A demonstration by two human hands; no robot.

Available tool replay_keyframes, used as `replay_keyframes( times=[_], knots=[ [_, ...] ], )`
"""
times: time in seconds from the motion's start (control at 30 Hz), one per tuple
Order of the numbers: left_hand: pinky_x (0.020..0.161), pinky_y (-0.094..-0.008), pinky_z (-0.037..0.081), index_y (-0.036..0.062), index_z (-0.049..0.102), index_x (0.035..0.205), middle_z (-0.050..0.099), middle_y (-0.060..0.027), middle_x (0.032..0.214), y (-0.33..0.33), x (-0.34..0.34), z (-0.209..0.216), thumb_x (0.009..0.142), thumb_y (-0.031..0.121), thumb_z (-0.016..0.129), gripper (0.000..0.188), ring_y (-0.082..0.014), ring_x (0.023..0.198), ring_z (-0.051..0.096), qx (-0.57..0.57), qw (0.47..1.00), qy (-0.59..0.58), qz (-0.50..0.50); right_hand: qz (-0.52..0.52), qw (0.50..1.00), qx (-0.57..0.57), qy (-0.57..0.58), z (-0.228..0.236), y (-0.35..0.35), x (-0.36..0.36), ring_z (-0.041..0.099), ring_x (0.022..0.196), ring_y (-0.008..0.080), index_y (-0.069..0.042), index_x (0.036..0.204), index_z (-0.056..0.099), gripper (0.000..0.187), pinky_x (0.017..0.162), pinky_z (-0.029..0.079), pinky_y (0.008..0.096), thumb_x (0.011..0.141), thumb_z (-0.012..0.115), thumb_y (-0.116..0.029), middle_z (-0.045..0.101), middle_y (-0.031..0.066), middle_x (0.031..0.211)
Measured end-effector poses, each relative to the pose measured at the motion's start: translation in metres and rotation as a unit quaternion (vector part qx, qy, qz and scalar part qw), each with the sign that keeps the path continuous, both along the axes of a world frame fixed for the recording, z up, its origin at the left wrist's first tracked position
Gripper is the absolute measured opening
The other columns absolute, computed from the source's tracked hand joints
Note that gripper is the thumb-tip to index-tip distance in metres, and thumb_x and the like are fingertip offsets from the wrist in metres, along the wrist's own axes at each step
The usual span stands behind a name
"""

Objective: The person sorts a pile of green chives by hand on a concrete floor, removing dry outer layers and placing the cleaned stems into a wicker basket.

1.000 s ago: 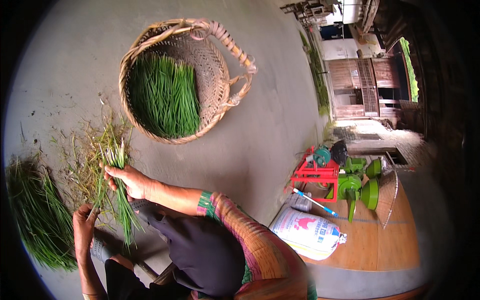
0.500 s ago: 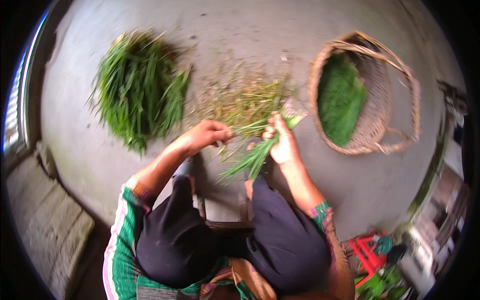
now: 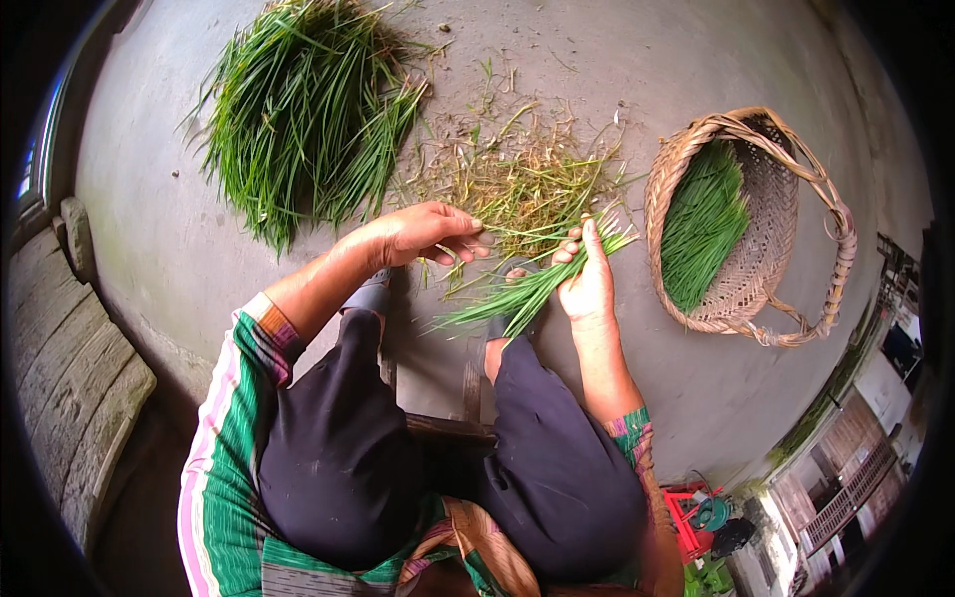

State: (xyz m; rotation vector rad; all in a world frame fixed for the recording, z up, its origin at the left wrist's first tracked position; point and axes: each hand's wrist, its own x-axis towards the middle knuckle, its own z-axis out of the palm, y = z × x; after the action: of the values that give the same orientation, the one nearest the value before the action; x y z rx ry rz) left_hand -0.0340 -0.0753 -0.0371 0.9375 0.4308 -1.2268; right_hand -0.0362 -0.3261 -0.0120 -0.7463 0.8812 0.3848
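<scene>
A bunch of green chives [image 3: 537, 289] with pale stem ends lies across my right hand [image 3: 587, 274], whose fingers are wrapped round it. The stem ends point up and right; the leaf tips hang down to the left, over my foot. Just left of the bunch, my left hand [image 3: 433, 234] has thumb and forefinger together at the end of a thin chive blade [image 3: 517, 235], its other fingers loosely bent. Beyond both hands, a heap of yellowed trimmings [image 3: 537, 184] is scattered on the floor.
A large pile of long green chives [image 3: 298, 119] lies on the concrete floor [image 3: 149, 249] at the far left. To the right, a woven basket [image 3: 771, 239] with a tall handle lies tipped, holding neat chives [image 3: 701, 229]. A red object [image 3: 688, 522] stands at the lower right.
The view has shifted, so the pile and basket sit differently in it. My left hand's lower fingers have loosened and spread a little. The bunch stays in my right hand.
</scene>
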Motion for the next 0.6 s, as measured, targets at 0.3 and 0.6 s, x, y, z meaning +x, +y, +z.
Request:
replay_keyframes(
  times=[0.3, 0.6],
  knots=[
    [0.060, -0.0198, 0.042, 0.0094, 0.065, 0.094, 0.066, 0.0031, 0.085, 0.007, -0.002, 0.000, 0.084, 0.028, 0.063, 0.021, -0.0047, 0.072, 0.055, -0.012, 0.996, -0.066, -0.061, -0.003, 1.000, -0.006, 0.009, -0.001, 0.007, 0.001, 0.045, 0.067, 0.0082, -0.009, 0.102, 0.051, 0.019, 0.056, 0.043, 0.0200, 0.089, 0.056, -0.023, 0.048, -0.0003, 0.081],
    [0.069, -0.0313, 0.048, 0.0072, 0.065, 0.086, 0.063, -0.0087, 0.070, -0.001, -0.003, 0.006, 0.073, 0.023, 0.061, 0.021, -0.0162, 0.066, 0.059, 0.200, 0.881, -0.394, -0.171, 0.018, 1.000, -0.011, -0.010, 0.007, 0.011, -0.003, 0.048, 0.070, 0.0104, -0.010, 0.101, 0.050, 0.021, 0.058, 0.044, 0.0219, 0.089, 0.056, -0.026, 0.049, 0.0007, 0.084]
  ],
)
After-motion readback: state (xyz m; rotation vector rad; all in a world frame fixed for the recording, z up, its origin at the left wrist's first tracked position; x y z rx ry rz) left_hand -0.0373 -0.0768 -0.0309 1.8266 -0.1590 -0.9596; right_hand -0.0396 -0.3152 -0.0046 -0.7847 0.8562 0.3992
